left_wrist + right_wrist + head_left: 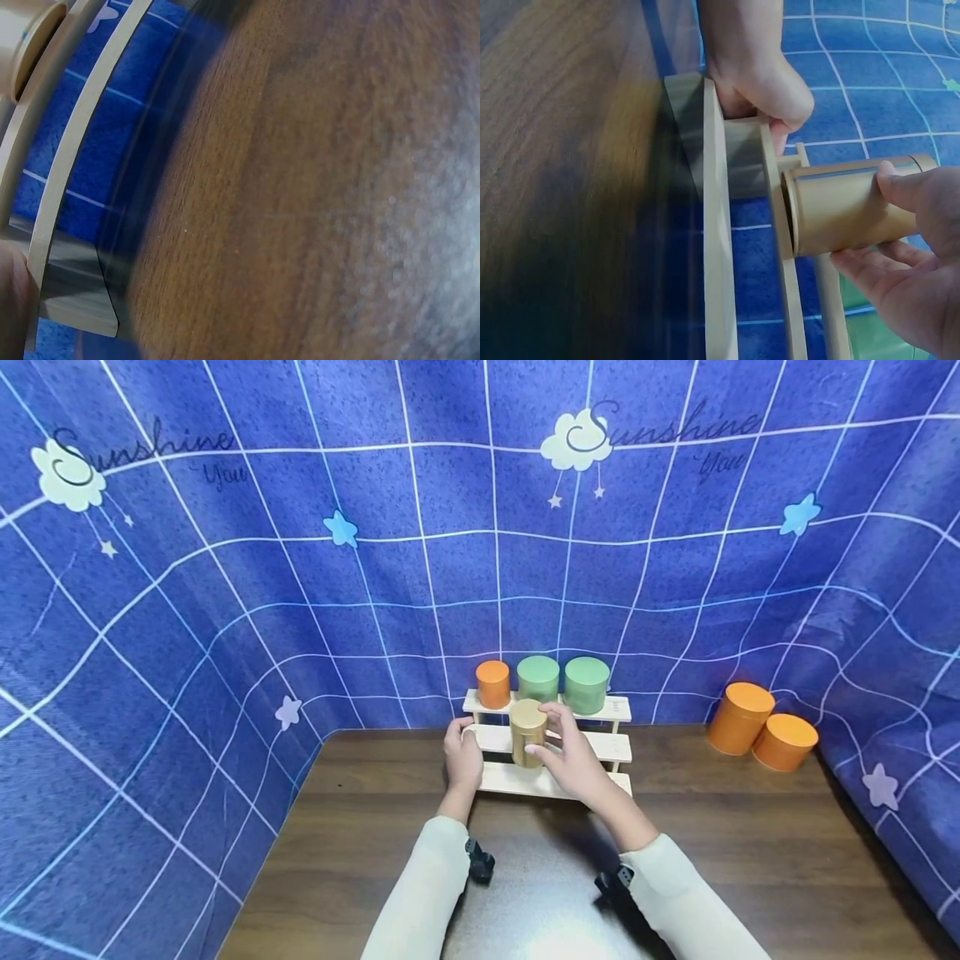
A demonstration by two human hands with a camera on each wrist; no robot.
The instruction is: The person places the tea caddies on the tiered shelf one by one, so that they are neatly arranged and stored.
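Observation:
A three-tier wooden display rack (517, 780) stands against the curtain on the table. My left hand (462, 758) grips the rack's left end, its thumb in front; in the left wrist view only part of that hand (12, 300) shows at the edge. Between thumb and fingers, my right hand (576, 764) holds an upright gold canister (527, 735) by its side. In the right wrist view the canister's base (791, 214) is at the middle shelf; whether it bears its weight there I cannot tell. On the top shelf sit a small orange canister (492, 685) and two green canisters (538, 678).
Two orange canisters (741, 718) stand side by side at the table's back right, one taller. Blue checked curtain (450, 568) closes off the back and both sides. The brown wooden table (360, 843) extends in front of the rack.

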